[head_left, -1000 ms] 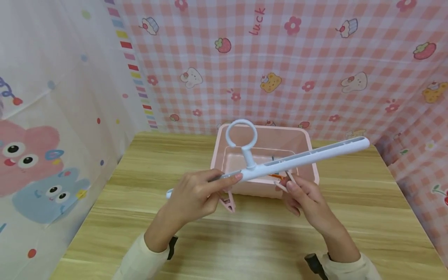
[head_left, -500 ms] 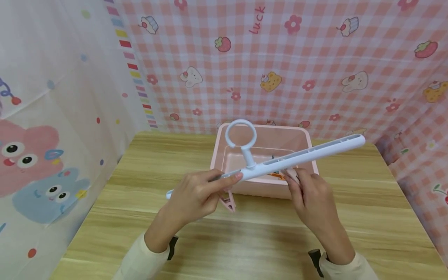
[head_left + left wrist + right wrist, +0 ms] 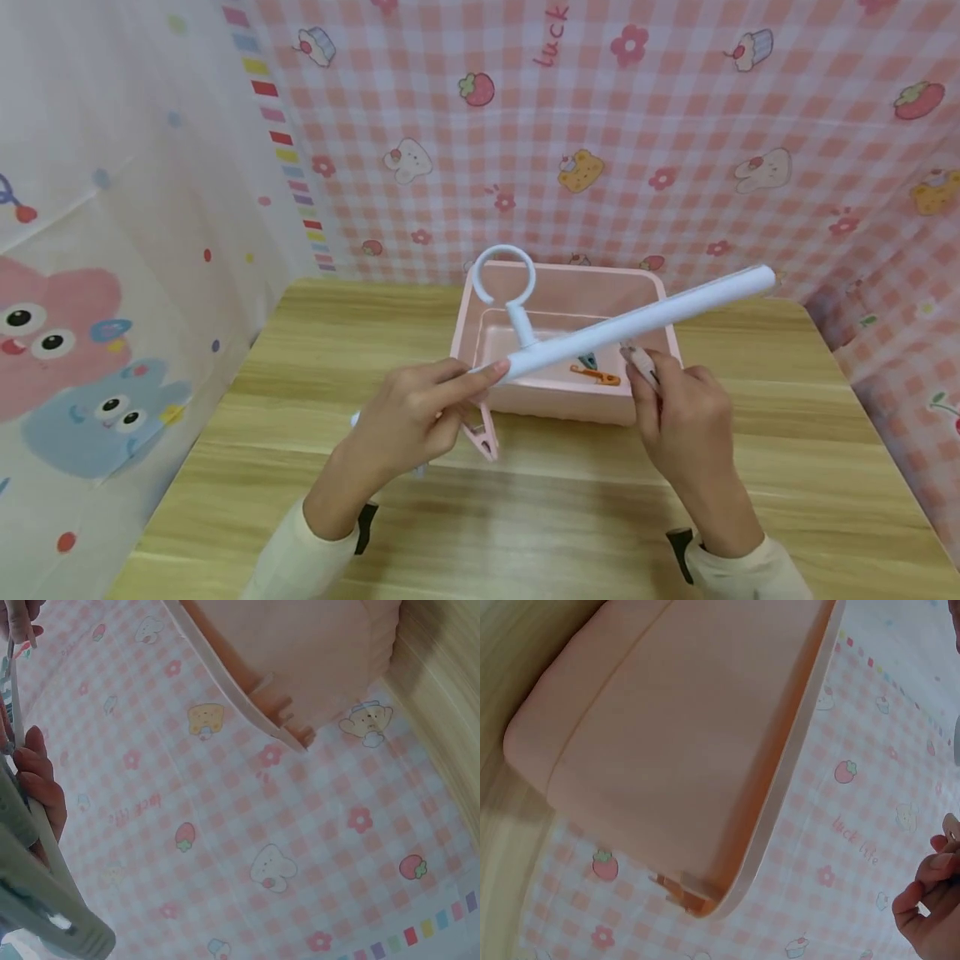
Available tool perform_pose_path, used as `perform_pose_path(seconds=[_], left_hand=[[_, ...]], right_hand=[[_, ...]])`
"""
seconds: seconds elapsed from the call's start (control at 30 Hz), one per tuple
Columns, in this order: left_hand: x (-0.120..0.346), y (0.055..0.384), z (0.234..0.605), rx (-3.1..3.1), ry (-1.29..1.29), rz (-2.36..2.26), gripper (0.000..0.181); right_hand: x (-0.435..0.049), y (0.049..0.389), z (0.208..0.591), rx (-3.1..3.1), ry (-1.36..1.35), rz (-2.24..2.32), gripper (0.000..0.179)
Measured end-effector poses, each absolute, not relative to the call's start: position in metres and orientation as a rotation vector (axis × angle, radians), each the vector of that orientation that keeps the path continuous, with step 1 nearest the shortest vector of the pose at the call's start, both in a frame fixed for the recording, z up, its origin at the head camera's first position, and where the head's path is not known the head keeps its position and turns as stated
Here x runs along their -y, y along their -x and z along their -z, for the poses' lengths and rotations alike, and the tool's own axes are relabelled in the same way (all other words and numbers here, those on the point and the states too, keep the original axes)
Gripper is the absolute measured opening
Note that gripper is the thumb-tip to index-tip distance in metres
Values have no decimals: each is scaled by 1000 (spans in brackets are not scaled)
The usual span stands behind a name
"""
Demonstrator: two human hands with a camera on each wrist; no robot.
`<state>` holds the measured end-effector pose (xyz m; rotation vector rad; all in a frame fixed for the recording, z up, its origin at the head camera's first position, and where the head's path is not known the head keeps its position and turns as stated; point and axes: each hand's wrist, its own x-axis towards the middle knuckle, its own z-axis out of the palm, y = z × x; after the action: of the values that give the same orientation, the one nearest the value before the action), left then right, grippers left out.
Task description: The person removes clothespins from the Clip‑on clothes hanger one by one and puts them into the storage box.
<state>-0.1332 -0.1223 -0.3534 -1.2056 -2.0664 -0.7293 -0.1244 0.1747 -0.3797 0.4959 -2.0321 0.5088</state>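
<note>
In the head view, my left hand (image 3: 416,412) grips a light blue hanger bar (image 3: 637,323) with an open ring hook (image 3: 504,275) on top. The bar slants up to the right, above the table. Below my left fingers hangs a pink clothespin (image 3: 482,435) from the bar. My right hand (image 3: 686,425) pinches a pale clothespin (image 3: 640,365) between thumb and fingers, just under the bar's right half. The left wrist view catches part of the bar (image 3: 52,900) and my left fingers (image 3: 41,784); in the right wrist view my right hand (image 3: 934,900) is at the edge.
A pink plastic bin (image 3: 566,404) stands behind the hands on the wooden table (image 3: 525,525). Inside it lie an orange clothespin (image 3: 597,377) and a dark teal one (image 3: 587,360). A checked pink cloth (image 3: 637,117) hangs right behind the table.
The bar has rolled, so its slotted side no longer shows, and its right end has risen. My right hand has turned and moved right, taking the pale clothespin away from the bar.
</note>
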Motion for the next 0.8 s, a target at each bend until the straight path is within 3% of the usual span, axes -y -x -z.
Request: perform_pose_path(seconds=[0.2,0.33,0.4,0.8], left_hand=[[125,134,352,2062,1176,710,58],[128,133,351,2075,1144,698,56],[131,133,351,2082,1129,687,56],[144,131,355,2121,1077,633,59]], right_hand=[[-186,134,381,2104,-485,-657,57],[-201,147,379,2249,-504,-717,28],[-208,155,379,2379,-501,-710,21],[-234,207,384,2896,-570,-681,23]])
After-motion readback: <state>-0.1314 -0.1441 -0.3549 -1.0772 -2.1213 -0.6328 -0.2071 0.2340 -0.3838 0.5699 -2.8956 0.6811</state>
